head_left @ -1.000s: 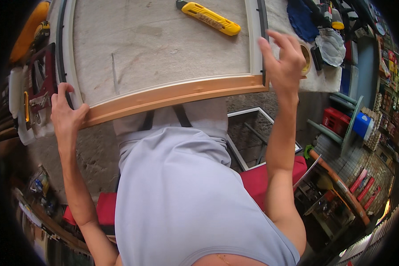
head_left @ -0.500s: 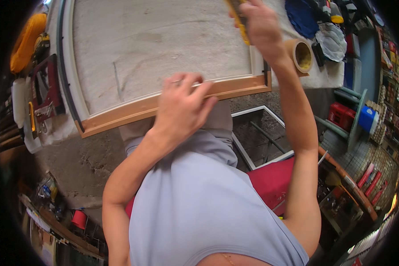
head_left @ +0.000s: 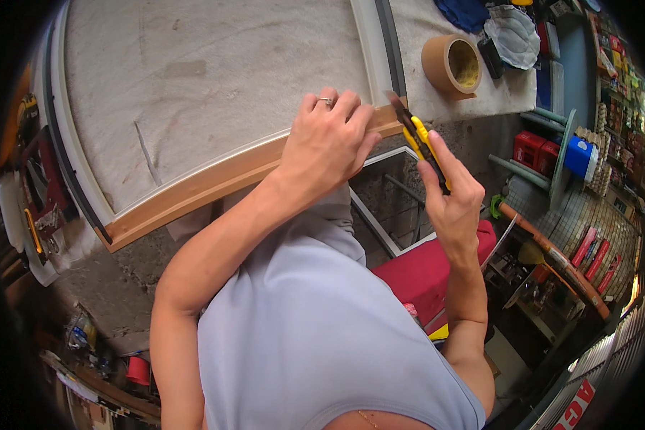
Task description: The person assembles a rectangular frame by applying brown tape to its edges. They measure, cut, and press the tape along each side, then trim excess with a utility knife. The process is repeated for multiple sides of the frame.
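A rectangular white frame [head_left: 369,50] with dark outer edges lies on the cloth-covered table. Its near rail has a brown, tape-like covering [head_left: 186,192]. My left hand [head_left: 326,140] grips that rail right of its middle, fingers curled over the far side. In my right hand [head_left: 453,197] is a yellow and black utility knife [head_left: 424,140], held between thumb and fingers. Its blade is out and points up and left, at the frame's near right corner. Whether the blade touches the corner I cannot tell.
A roll of brown tape [head_left: 441,64] stands right of the frame, near a white cap-like cloth [head_left: 512,36]. Tools and a dark red case [head_left: 39,172] lie on the left. Below the table's edge are another frame [head_left: 373,222] and a red padded surface [head_left: 426,276].
My right hand has brought the knife down and nearer, from beyond the frame's corner to beside it. My left hand has slid right along the rail. The view has shifted right.
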